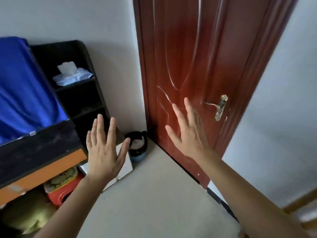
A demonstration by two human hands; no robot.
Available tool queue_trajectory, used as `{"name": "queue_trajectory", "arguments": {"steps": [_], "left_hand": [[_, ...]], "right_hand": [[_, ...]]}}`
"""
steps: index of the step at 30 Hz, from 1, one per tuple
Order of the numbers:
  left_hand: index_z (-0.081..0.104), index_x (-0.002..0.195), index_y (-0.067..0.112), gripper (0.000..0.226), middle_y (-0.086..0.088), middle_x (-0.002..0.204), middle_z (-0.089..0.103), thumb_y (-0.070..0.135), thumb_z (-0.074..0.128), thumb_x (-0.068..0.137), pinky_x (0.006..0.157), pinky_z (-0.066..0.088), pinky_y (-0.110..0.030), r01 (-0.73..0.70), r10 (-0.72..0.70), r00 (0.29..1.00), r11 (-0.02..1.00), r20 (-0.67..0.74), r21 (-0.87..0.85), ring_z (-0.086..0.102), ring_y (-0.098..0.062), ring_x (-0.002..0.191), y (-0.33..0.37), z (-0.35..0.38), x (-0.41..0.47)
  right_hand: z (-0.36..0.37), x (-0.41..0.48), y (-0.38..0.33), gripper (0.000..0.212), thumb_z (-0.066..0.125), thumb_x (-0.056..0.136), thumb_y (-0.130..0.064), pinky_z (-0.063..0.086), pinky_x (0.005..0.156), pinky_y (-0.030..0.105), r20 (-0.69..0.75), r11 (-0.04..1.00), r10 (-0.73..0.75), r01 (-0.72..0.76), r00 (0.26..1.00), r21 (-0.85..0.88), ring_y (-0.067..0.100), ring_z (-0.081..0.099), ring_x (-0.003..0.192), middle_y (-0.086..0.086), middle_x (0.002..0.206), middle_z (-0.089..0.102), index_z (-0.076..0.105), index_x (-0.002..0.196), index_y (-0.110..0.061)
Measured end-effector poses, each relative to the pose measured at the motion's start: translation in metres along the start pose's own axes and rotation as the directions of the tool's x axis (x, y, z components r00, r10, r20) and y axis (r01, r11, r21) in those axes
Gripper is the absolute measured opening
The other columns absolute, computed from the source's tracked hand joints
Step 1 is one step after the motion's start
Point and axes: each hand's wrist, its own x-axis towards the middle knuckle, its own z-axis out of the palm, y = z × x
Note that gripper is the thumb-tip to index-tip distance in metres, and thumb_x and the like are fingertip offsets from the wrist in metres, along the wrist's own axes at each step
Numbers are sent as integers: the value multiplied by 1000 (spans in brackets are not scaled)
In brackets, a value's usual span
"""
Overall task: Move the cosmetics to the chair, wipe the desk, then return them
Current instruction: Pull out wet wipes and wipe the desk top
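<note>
My left hand (104, 150) is held out flat in front of me, fingers spread, holding nothing, next to the corner of a black desk (39, 150) with an orange edge. My right hand (187, 133) is also flat with its fingers apart and empty, raised in front of a red-brown wooden door (197, 57). A pack of tissues (72, 74) lies on the black shelf at the desk's end. No cosmetics and no chair seat are in view.
A blue cloth (22, 90) hangs at the left over the desk. A small bin with a black bag (137, 145) stands in the corner by a white box (123, 162). A red container (63, 186) sits under the desk. The door has a brass handle (221, 107).
</note>
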Motion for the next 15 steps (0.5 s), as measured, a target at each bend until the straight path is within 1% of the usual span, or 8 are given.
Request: {"name": "queue_trajectory", "arguments": {"steps": [3,5,7,10,12,15], "left_hand": [[19,157,15,75,-17,165,5,58,31,97,119,17,-58,85,-85,996,996,8,18,5,-33,152,-61,-3,16],[17,157,16,74,-16,165,5,58,31,97,119,16,-57,104,-105,994,994,9,44,4,-32,152,-94,2,29],[16,158,17,74,-15,165,4,58,31,98,119,15,-57,123,-123,992,990,9,64,4,-32,153,-120,10,43],[14,158,19,74,-13,166,2,59,30,98,119,14,-55,155,-157,987,984,15,84,2,-30,153,-152,28,64],[14,158,20,73,-13,165,3,59,30,98,120,15,-55,168,-171,985,980,20,108,2,-29,153,-171,42,83],[15,157,19,73,-14,165,5,58,32,98,119,20,-56,176,-180,984,970,12,168,7,-31,152,-201,64,126]], "right_hand": [[51,35,-44,70,50,98,-52,31,118,47,47,997,-42,39,998,67,32,23,151,15,166,11,29,157,-21],[83,52,-61,71,51,97,-52,31,117,47,76,993,-78,70,994,96,32,24,150,15,166,13,29,157,-21],[113,68,-70,71,51,97,-53,29,118,43,103,991,-93,82,990,108,31,26,150,15,166,15,29,157,-22],[158,93,-74,71,49,97,-55,22,120,37,145,987,-105,85,984,138,29,24,150,14,165,17,28,157,-23],[190,116,-72,71,48,97,-56,26,118,38,172,983,-115,87,978,159,29,26,149,13,165,18,27,157,-24],[241,163,-71,71,43,97,-59,32,117,42,202,975,-135,93,970,204,28,27,149,11,165,17,24,157,-26]]}}
